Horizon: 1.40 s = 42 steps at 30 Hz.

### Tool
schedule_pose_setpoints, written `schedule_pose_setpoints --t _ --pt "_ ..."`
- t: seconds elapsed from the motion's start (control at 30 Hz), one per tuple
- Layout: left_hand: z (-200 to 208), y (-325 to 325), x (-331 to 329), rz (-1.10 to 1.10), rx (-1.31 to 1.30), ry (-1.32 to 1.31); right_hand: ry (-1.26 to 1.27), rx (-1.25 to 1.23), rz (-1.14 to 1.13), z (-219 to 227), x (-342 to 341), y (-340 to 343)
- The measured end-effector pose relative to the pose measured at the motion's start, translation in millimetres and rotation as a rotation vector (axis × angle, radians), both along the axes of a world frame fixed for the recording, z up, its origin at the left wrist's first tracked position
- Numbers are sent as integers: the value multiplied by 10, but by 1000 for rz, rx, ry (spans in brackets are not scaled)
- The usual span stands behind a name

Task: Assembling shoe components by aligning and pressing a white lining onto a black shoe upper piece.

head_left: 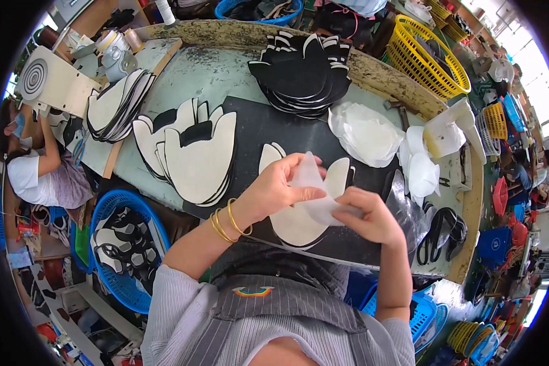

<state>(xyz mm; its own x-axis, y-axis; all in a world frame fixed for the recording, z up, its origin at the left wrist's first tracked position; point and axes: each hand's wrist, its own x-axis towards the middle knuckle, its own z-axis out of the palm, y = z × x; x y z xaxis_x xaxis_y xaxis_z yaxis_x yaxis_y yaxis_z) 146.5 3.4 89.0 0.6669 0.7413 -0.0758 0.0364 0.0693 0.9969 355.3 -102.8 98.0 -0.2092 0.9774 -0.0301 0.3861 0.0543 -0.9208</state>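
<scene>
My left hand pinches one side of a thin, translucent white sheet piece, thumb against fingers. Closed on the sheet's lower right part is my right hand. Both hold it just above a cream, black-edged shoe upper piece lying on the dark work mat. My hands hide much of that piece. To the left, overlapping cream upper pieces form a pile. A black pile of upper pieces lies at the far side. Beyond my right hand is a stack of translucent white sheets.
More white sheets and a hammer lie at the right, with black-handled scissors nearer. Another upper stack sits far left, by a machine and a co-worker. A blue basket stands below the table's left edge.
</scene>
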Motion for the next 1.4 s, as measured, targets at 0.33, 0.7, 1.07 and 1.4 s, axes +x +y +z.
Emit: schedule_pose_setpoints --t 0.33,0.7,1.07,1.4 --pt "91 -556 303 52 -337 -404 -394 730 -512 45 -571 -200" --pt "115 -774 276 213 -23 -324 -553 1051 -506 132 -535 -278" --pt "43 -835 347 158 -86 -292 -548 987 -652 37 -516 -340" --pt "52 -885 369 231 -191 -248 -319 873 -947 37 -551 -415"
